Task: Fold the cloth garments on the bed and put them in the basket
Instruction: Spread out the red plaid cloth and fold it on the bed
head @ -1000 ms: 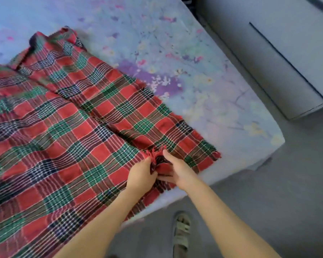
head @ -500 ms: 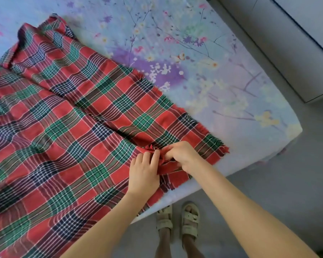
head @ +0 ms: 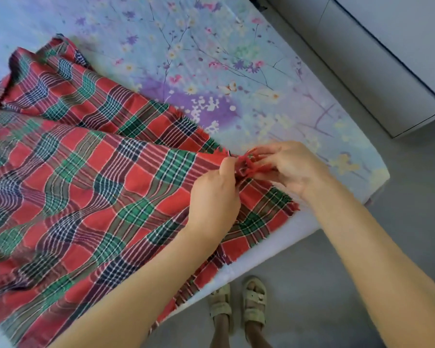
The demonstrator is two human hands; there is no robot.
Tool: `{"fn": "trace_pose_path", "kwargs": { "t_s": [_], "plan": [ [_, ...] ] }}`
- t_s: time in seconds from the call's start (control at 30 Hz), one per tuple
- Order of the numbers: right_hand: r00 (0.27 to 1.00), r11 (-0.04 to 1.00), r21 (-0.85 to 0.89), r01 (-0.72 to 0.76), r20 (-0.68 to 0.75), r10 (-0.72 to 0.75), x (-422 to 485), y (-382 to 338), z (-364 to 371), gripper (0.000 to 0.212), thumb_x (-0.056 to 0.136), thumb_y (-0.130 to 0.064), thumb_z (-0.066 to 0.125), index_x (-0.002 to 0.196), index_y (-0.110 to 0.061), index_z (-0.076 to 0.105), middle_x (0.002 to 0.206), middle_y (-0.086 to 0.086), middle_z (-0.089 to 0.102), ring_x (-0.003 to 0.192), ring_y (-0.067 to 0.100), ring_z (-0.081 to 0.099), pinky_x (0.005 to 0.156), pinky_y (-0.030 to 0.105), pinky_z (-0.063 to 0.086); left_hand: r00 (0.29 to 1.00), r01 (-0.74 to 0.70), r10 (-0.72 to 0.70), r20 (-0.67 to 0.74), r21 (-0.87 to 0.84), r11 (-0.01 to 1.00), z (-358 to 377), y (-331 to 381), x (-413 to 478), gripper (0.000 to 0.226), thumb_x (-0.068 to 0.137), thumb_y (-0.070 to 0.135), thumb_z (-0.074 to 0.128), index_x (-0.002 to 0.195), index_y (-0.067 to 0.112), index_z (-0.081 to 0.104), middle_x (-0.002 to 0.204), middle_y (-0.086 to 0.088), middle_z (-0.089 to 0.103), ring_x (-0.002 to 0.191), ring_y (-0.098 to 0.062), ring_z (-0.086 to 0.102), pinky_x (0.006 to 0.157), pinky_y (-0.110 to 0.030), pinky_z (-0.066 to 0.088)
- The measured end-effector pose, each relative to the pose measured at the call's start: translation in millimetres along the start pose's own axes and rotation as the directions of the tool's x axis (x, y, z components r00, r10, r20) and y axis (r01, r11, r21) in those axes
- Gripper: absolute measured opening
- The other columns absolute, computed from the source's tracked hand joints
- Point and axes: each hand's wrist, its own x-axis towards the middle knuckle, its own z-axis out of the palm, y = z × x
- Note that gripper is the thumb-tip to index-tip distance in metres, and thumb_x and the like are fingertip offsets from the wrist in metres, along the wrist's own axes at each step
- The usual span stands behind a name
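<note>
A red, green and navy plaid cloth (head: 91, 187) was spread over the left and centre of the frame on a bed (head: 274, 101) covered with a pale floral sheet, its frayed near edge hanging a little over the bed's side at lower centre. At right of centre the cloth's edge was gathered between both hands: a bunch of red fringe was pinched by the curled fingers of the left hand (head: 215, 197), and the same bunch was held from the other side by the bent fingers and thumb of the right hand (head: 290, 167), so neither hand was slack or spread. The step in hand was judged to be the taking up of an edge or corner to begin a fold. It would be done well if the two layers were matched at the fringe before being lifted, if the edge were kept taut between the hands, and if the wavy body of the cloth were smoothed flat so that the crease ran straight along the checks. The fingertips were hidden by the fringe, so the exact pinch could not be made out. The cloth was cut off at the left and bottom borders, and no basket was seen anywhere. A grey cabinet (head: 387, 59) stood at upper right, and sandalled feet (head: 239, 305) were seen on the grey floor below.
</note>
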Motion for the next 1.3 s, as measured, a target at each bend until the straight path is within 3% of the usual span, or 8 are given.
{"fn": "trace_pose_path", "kwargs": {
  "t_s": [0.13,0.23,0.37,0.53,0.67,0.77,1.07,1.3],
  "plan": [
    [0.976,0.986,0.095,-0.137,-0.159,0.151,10,51,-31,0.016,0.089,0.011,0.050,0.082,-0.002,0.058,0.058,0.006,0.068,0.052,0.016,0.067,0.053,0.023,0.057,0.878,0.421,-0.377,0.295,-0.100,0.902,37,-3,11,0.006,0.090,0.013,0.058,0.090,0.007,0.059,0.076,-0.006,0.062,0.071,-0.026,0.058,0.058,-0.032,0.037],
    [0.854,0.954,0.053,-0.295,-0.434,0.288,23,109,-55,0.014,0.089,-0.004,0.059,0.095,0.009,0.058,0.073,0.018,0.062,0.061,0.022,0.060,0.051,0.028,0.054,0.658,0.753,-0.666,0.352,-0.320,0.575,58,-14,15,0.010,0.086,0.018,0.063,0.095,0.013,0.066,0.081,-0.004,0.064,0.080,-0.025,0.059,0.069,-0.031,0.045],
    [0.703,0.903,-0.147,-0.403,-0.681,0.204,25,149,-62,0.039,0.081,-0.019,0.070,0.105,0.010,0.061,0.107,0.023,0.064,0.095,0.033,0.062,0.080,0.035,0.047,0.517,0.837,-0.731,0.446,-0.442,0.323,59,-22,13,0.010,0.086,0.017,0.066,0.078,0.019,0.058,0.064,0.001,0.055,0.056,-0.014,0.050,0.057,-0.028,0.044],
    [0.807,0.946,0.154,-0.284,-0.495,0.323,36,155,-49,0.022,0.079,-0.008,0.074,0.067,-0.010,0.055,0.062,0.006,0.062,0.044,0.013,0.057,0.043,0.023,0.048,0.633,0.762,-0.640,0.435,-0.492,0.420,36,-27,15,0.025,0.079,0.012,0.073,0.097,0.015,0.056,0.079,0.000,0.065,0.066,-0.016,0.062,0.065,-0.030,0.051],
    [0.814,0.960,-0.188,-0.205,-0.578,0.061,25,143,-36,0.016,0.083,-0.018,0.067,0.070,-0.013,0.060,0.073,0.007,0.063,0.073,0.024,0.062,0.068,0.030,0.047,0.804,0.570,-0.424,0.416,-0.339,0.748,13,-19,16,0.034,0.083,0.014,0.069,0.113,0.021,0.052,0.092,0.007,0.068,0.079,-0.011,0.065,0.073,-0.023,0.050],
    [0.826,0.903,-0.428,-0.041,-0.523,-0.210,5,125,-27,0.022,0.086,-0.025,0.063,0.077,-0.006,0.064,0.070,0.008,0.066,0.071,0.024,0.061,0.062,0.031,0.043,0.839,0.443,-0.302,0.453,-0.245,0.863,2,-13,11,0.032,0.089,0.016,0.061,0.120,0.020,0.053,0.090,0.012,0.065,0.076,-0.002,0.060,0.065,-0.013,0.045],
    [0.856,0.759,-0.590,0.276,-0.209,-0.474,-25,78,41,0.046,0.080,-0.009,0.063,0.050,-0.022,0.032,0.043,-0.007,0.034,0.040,0.010,0.036,0.042,0.017,0.029,0.815,0.517,-0.331,0.476,-0.338,0.786,-15,-21,-10,0.012,0.092,0.015,0.053,0.104,0.013,0.050,0.089,-0.022,0.065,0.080,-0.038,0.062,0.077,-0.056,0.049],
    [0.932,0.751,-0.600,0.274,-0.025,-0.360,-19,74,61,0.015,0.077,-0.010,0.058,0.066,-0.009,0.047,0.058,0.004,0.049,0.050,0.019,0.043,0.045,0.024,0.031,0.774,0.569,-0.356,0.524,-0.329,0.754,-26,-24,-8,0.019,0.094,0.011,0.043,0.112,0.007,0.046,0.095,-0.018,0.065,0.083,-0.033,0.064,0.075,-0.055,0.051]
  ]
}}
